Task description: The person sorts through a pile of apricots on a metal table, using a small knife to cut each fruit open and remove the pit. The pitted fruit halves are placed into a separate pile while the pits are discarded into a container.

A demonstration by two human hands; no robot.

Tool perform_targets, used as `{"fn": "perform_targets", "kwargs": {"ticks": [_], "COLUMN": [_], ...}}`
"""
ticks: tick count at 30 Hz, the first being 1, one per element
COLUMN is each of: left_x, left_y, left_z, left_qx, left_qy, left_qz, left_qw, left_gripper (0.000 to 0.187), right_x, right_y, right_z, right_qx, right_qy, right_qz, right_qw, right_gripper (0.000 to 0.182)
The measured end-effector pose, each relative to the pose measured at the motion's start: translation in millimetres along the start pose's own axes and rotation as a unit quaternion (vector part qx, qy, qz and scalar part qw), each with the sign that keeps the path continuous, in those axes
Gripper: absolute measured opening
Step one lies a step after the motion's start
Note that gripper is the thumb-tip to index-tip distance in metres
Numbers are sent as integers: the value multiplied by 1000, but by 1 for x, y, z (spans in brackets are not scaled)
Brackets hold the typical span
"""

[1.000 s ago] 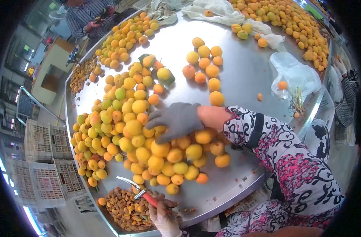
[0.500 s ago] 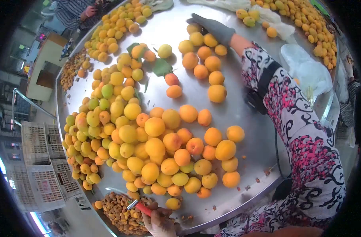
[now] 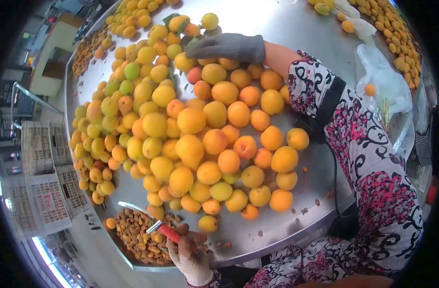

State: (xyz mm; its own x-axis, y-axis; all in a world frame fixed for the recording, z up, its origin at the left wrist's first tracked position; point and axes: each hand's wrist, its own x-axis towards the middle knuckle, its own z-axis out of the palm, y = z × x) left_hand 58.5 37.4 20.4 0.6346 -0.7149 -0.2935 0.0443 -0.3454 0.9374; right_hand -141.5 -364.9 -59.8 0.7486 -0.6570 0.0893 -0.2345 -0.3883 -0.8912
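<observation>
A large heap of apricots (image 3: 190, 149), orange to yellow-green, lies on a metal table (image 3: 296, 228). My right hand (image 3: 229, 48), in a dark grey glove, stretches flat over the far side of the heap, fingers pointing left, its edge against several apricots. A green leaf (image 3: 191, 44) shows by its fingertips. At the near edge my left hand (image 3: 190, 254), in a pale, stained glove, is wrapped round the red handle of a knife (image 3: 169, 234). The curved blade points up and left, above a pile of apricot pits (image 3: 140, 237).
Plastic crates (image 3: 49, 201) stand on the floor at the left. A clear plastic bag (image 3: 385, 84) lies at the right, near more apricots (image 3: 397, 41). Another pile of pits (image 3: 87, 53) is at the table's far left. A black cable (image 3: 335, 177) hangs beside my right sleeve.
My right hand has moved left and nearer, and the loose apricots by it now lie against the main heap. The view has shifted, and the other person at the top left is out of sight.
</observation>
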Motion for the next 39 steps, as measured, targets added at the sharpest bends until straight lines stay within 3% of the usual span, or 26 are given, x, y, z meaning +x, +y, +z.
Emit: {"fn": "perform_targets", "kwargs": {"ticks": [1, 3, 4, 5, 7, 9, 10, 11, 12, 13, 15, 16, 18, 20, 21, 23, 24, 27, 29, 31, 33, 35, 37, 39], "left_x": [-1, 0, -10, -12, -16, -19, -16, -13, -16, -12, -13, -10, -18, -25, -33, -46, -52, -51, -59, -63, -68, -74, -68, -66], "left_y": [-2, -3, 3, 3, 5, 14, 10, 2, 0, -2, -2, 1, -4, 1, 2, 17, 23, 13, 14, 6, 11, 14, 1, 5], "left_z": [-6, -9, -5, -7, -16, -20, -25, -28, -27, -33, -37, -39, -36, -37, -32, -29, -25, -27, -23, -16, -7, 1, 8, 16], "left_qx": [1, 205, 94, 92, -34, -26, 144, 306, 92, 254, 207, 237, 193, 199, -5, -195, -229, -225, -202, -181, -176, -134, -88, 8], "left_qy": [7, -78, -14, -8, -24, -9, -47, -79, -70, -97, -116, -126, -118, -118, -138, -125, -119, -165, -177, -193, -216, -221, -221, -215], "left_qz": [-1, 248, 113, 114, 14, -8, 150, 300, 177, 388, 382, 457, 430, 448, 220, 8, 0, 25, 17, 2, 10, 21, 60, 159], "left_qw": [1000, 943, 989, 989, 999, 1000, 977, 900, 977, 880, 893, 848, 874, 864, 966, 973, 966, 960, 963, 964, 960, 966, 969, 964], "left_gripper": [32, 32, 31, 31, 28, 22, 21, 20, 21, 24, 32, 40, 39, 35, 27, 18, 18, 29, 26, 23, 21, 12, 15, 19], "right_x": [-3, -6, -13, -18, -28, -44, -52, -55, -58, -62, -79, -85, -101, -119, -128, -149, -156, -179, -192, -200, -205, -202, -198, -193], "right_y": [-6, -16, -21, -29, -44, -68, -82, -86, -88, -90, -107, -110, -118, -133, -141, -159, -142, -148, -170, -206, -240, -251, -250, -235], "right_z": [6, 14, 17, 19, 27, 36, 39, 42, 46, 48, 51, 54, 55, 54, 56, 58, 62, 84, 101, 122, 147, 178, 196, 198], "right_qx": [-39, -58, -61, -66, -56, -38, -100, -107, -149, -193, -126, -172, -225, -209, -212, -130, -122, -120, -88, -58, 0, 71, 128, 192], "right_qy": [0, -4, -7, -9, -12, -10, 12, 11, 26, 42, 71, 83, 97, 81, 86, 86, 108, 194, 240, 311, 218, 101, 87, 62], "right_qz": [-1, 16, 24, 32, 31, 107, 132, 124, 152, 179, 216, 212, 205, 313, 310, 324, 288, 302, 293, 223, 196, 90, 87, 83], "right_qw": [999, 998, 998, 997, 998, 994, 986, 986, 977, 964, 966, 958, 948, 923, 923, 933, 944, 926, 921, 922, 956, 988, 984, 976], "right_gripper": [45, 45, 45, 46, 53, 55, 59, 59, 59, 60, 69, 70, 71, 72, 72, 76, 77, 76, 68, 50, 50, 47, 46, 46]}}
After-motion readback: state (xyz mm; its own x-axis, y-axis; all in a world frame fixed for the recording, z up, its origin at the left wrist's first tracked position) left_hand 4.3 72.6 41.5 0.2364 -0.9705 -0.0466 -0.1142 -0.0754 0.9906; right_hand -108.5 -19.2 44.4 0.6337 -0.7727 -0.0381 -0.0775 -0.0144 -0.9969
